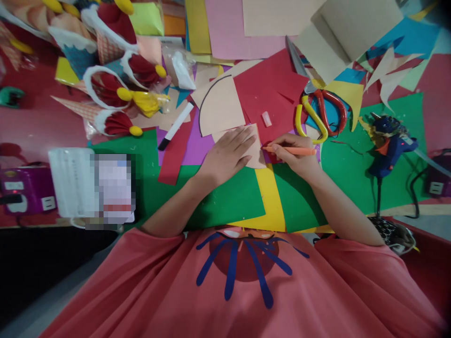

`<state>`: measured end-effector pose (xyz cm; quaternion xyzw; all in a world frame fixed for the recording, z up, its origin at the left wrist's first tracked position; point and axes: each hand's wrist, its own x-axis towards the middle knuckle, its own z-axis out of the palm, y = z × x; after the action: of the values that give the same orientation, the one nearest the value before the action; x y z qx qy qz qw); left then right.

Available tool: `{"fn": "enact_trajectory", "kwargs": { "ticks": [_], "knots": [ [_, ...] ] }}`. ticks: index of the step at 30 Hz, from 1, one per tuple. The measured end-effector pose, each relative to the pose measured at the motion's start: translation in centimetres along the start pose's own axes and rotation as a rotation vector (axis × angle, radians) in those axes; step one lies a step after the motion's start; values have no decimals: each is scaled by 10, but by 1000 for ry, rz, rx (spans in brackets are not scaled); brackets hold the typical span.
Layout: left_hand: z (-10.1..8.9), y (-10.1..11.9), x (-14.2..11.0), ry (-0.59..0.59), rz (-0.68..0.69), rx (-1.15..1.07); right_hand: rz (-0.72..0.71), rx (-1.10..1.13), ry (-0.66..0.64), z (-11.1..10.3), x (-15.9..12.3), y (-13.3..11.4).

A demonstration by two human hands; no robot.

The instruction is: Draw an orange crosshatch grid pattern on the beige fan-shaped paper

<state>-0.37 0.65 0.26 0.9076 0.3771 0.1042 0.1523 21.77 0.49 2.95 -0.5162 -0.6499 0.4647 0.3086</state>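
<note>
My left hand [233, 151] lies flat with its fingers stretched over a small peach paper piece [256, 160], pressing it onto red paper [273, 87]. An orange marker [299, 150] is gripped in my right hand [294, 152], its tip at the right edge of the peach piece. A pale marker cap [267, 119] rests on the red paper just above. Beyond my left hand is a peach paper piece with a black curved line [221, 105]. To its left, a white marker with a black end [176, 126] lies across purple and red paper strips.
Red-and-yellow-handled scissors [312, 115] lie right of the red paper. A blue hot glue gun [391, 145] stands farther right with its cord. Several paper cone ornaments [112, 121] crowd the upper left. A blurred phone [114, 188] and a purple power outlet box [28, 190] sit left.
</note>
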Motion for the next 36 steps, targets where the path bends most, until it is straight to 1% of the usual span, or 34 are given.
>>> {"fn": "enact_trajectory", "kwargs": {
  "ticks": [6,13,16,23,26,30,36],
  "knots": [
    [-1,1,0,-24,-18,-39,3,14,-27,-1,1,0],
    [-1,1,0,-12,-16,-34,74,87,-21,-1,1,-1],
    [0,1,0,-9,-24,-59,48,81,-4,-2,0,0],
    [-2,2,1,-19,-35,-69,-17,-9,-14,-1,-1,1],
    [-4,2,1,-34,-38,-65,-5,-2,-18,-1,0,0],
    [-3,2,1,-19,-27,-46,9,3,-21,0,0,-2],
    [-2,2,1,-13,-32,-49,79,36,-36,-1,2,-7]
  ]
}}
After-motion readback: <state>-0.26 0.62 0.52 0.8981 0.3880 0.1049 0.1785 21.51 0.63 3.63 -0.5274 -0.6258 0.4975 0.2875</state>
